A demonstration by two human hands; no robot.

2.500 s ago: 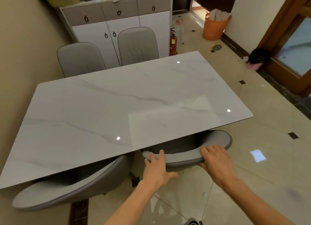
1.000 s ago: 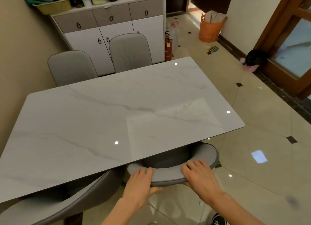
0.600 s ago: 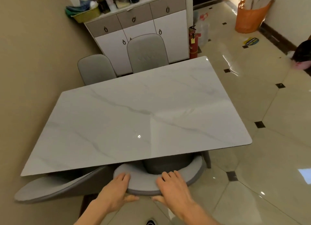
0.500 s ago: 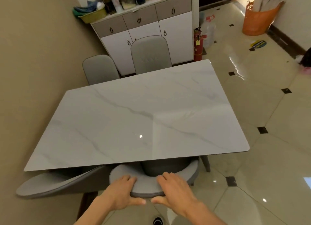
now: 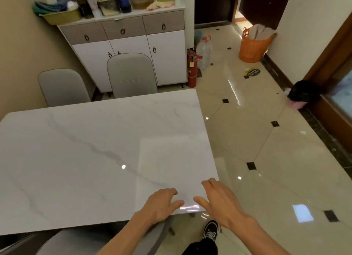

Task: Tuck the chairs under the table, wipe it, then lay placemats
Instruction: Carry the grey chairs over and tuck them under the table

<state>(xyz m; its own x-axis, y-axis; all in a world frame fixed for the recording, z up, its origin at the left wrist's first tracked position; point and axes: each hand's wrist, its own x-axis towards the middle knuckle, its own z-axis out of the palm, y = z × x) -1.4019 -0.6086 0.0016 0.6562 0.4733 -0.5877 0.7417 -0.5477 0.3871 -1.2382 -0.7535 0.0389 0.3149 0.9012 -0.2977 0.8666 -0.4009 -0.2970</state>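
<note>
both hands hover over the near right corner of the white marble table (image 5: 85, 159), fingers loosely spread and holding nothing: the left hand (image 5: 160, 205) just beside the right hand (image 5: 219, 203). below the left forearm a grey chair (image 5: 152, 233) sits tucked under the table edge. well beyond the hands, two more grey chairs (image 5: 131, 75) stand at the far side, in front of a white cabinet (image 5: 133, 37).

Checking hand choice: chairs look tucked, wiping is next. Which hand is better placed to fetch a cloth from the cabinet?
Probably the left hand: the cabinet stands ahead-left. Both hands are empty, and the right hand hovers at the table's right corner. No wiping cloth is clearly identifiable.
</note>
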